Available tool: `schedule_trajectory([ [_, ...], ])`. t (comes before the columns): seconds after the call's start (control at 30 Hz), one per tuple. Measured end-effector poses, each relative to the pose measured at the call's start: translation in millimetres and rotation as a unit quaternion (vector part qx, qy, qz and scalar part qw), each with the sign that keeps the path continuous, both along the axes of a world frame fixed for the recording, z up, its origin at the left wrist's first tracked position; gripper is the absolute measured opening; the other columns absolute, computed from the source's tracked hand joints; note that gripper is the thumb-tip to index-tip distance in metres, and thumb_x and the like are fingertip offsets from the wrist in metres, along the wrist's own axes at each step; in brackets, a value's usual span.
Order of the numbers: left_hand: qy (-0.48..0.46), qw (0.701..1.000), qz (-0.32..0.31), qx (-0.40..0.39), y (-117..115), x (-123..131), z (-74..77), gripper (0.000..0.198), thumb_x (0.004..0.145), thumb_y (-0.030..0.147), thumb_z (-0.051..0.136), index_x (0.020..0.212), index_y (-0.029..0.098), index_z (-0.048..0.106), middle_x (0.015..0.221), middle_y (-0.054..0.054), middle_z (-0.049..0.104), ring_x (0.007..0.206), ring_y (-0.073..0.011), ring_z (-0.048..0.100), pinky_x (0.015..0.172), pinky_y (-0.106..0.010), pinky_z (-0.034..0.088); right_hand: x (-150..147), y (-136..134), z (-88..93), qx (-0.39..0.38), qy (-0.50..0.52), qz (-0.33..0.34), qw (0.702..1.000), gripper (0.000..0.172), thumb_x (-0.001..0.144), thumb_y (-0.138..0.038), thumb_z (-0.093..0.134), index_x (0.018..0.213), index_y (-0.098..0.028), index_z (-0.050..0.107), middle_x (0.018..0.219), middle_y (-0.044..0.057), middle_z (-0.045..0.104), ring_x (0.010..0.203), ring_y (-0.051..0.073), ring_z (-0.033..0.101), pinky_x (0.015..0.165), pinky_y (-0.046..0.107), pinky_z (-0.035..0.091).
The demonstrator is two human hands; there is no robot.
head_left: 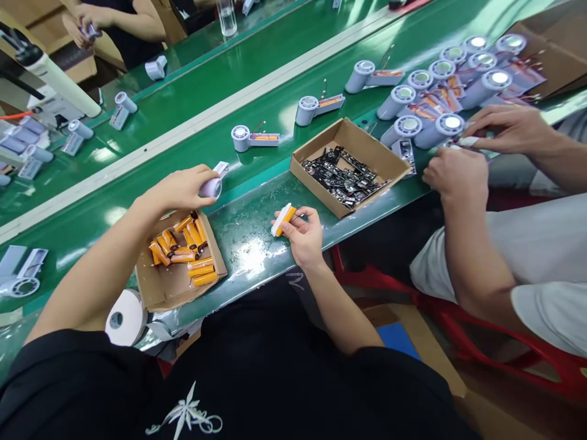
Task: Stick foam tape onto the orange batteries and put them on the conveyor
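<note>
My left hand [181,188] is closed around a pale lilac fan housing [211,185], held just above the green conveyor belt [257,104]. Beneath it sits a cardboard box [172,287] of several orange cylindrical batteries [188,250]. My right hand [302,235] pinches an orange battery with a white strip [283,220] over the near green table edge. Thin wires trail from that battery.
A second cardboard box [362,143] holds black circuit boards [342,177]. Several lilac fan units [440,91] lie along the belt. A co-worker's hands [458,174] work at right. A white tape roll [125,318] sits at the near edge. Another person's hands [92,18] are far left.
</note>
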State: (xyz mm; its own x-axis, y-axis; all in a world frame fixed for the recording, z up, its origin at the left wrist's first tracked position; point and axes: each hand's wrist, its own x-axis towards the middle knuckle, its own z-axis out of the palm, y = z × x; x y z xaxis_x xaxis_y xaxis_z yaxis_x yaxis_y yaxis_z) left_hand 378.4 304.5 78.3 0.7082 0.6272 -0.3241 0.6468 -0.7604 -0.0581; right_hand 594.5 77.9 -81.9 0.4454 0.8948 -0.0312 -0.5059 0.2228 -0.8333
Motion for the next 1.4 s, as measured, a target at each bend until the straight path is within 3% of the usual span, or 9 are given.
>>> schedule_trajectory([
  [0.1,-0.043,0.999,0.032,-0.006,20.7,-6.6,-7.5,0.07,0.092,0.041,0.056,0.158,0.02,0.057,0.153,-0.011,0.069,0.128,-0.0307,0.068,0.109,-0.039,0.054,-0.3,1.0,0.6,-0.002,0.004,-0.004,1.0,0.073,0.074,-0.052,0.101,0.116,-0.032,0.045,0.112,0.004,0.086,0.111,0.03,0.086,0.096,0.049,0.073],
  [0.3,0.02,0.994,0.083,0.066,48.8,-12.5,-29.5,0.057,0.1,0.029,0.04,0.149,0.023,0.069,0.15,-0.011,0.074,0.133,-0.032,0.068,0.106,-0.041,0.053,-1.5,1.2,-0.5,-0.006,0.004,-0.005,1.0,0.077,0.074,-0.05,0.1,0.13,-0.032,0.049,0.114,0.005,0.085,0.104,0.029,0.087,0.093,0.048,0.073],
  [0.47,0.035,0.986,0.117,0.112,51.7,-6.9,-36.8,0.055,0.106,0.051,0.044,0.146,0.024,0.069,0.149,-0.017,0.072,0.126,-0.0386,0.07,0.102,-0.048,0.053,-1.9,4.8,-2.6,-0.018,-0.008,-0.005,1.0,0.078,0.072,-0.049,0.101,0.13,-0.03,0.053,0.113,0.007,0.086,0.104,0.031,0.087,0.095,0.051,0.072],
  [0.67,0.052,0.994,0.085,0.044,60.2,15.5,-52.4,0.054,0.097,0.041,0.063,0.147,0.021,0.071,0.15,-0.021,0.068,0.13,-0.0389,0.068,0.105,-0.046,0.054,-3.0,4.5,-4.0,-0.033,-0.044,-0.022,0.998,0.078,0.073,-0.047,0.1,0.134,-0.028,0.056,0.115,0.011,0.087,0.102,0.031,0.087,0.098,0.053,0.072],
  [0.87,0.01,0.99,0.138,-0.017,78.1,-10.4,-59.9,0.037,0.069,0.024,0.08,0.106,0.019,0.087,0.116,-0.02,0.082,0.115,-0.0377,0.071,0.099,-0.043,0.055,1.0,-7.0,-1.0,-0.058,-0.115,0.012,0.992,0.062,0.075,-0.047,0.099,0.123,-0.026,0.065,0.115,0.015,0.088,0.099,0.034,0.088,0.092,0.053,0.073],
  [0.97,-0.028,0.99,0.127,-0.051,84.8,-31.6,-58.5,0.032,0.072,0.025,0.076,0.102,0.026,0.088,0.114,-0.01,0.085,0.108,-0.0299,0.073,0.097,-0.036,0.052,-0.7,23.3,21.0,-0.026,-0.163,0.038,0.986,0.056,0.078,-0.045,0.098,0.12,-0.024,0.067,0.115,0.015,0.088,0.097,0.033,0.088,0.091,0.052,0.074],
  [1.07,-0.065,0.988,0.113,-0.085,88.6,-41.6,-54.9,0.025,0.076,0.032,0.076,0.099,0.03,0.087,0.112,-0.002,0.086,0.104,-0.0235,0.073,0.09,-0.028,0.049,-12.6,90.6,49.7,0.025,-0.231,0.07,0.97,0.056,0.08,-0.044,0.094,0.126,-0.024,0.069,0.118,0.012,0.088,0.103,0.029,0.087,0.097,0.049,0.072],
  [1.23,-0.123,0.982,0.124,-0.076,84.2,-37.8,-57.0,0.025,0.087,0.032,0.068,0.104,0.025,0.086,0.107,-0.005,0.086,0.096,-0.0232,0.073,0.083,-0.03,0.047,-45.0,204.1,72.5,0.026,-0.445,0.169,0.879,0.044,0.082,-0.028,0.086,0.124,-0.02,0.076,0.115,0.009,0.088,0.115,0.028,0.085,0.111,0.046,0.066],
  [1.4,-0.168,0.972,0.152,-0.055,79.7,-26.1,-72.3,0.027,0.096,0.032,0.064,0.117,0.024,0.079,0.115,-0.008,0.083,0.1,-0.0247,0.074,0.086,-0.031,0.048,-55.6,224.5,67.3,-0.052,-0.729,0.231,0.642,0.043,0.102,-0.025,0.071,0.145,-0.021,0.069,0.127,0.012,0.086,0.118,0.026,0.083,0.108,0.041,0.064],
])
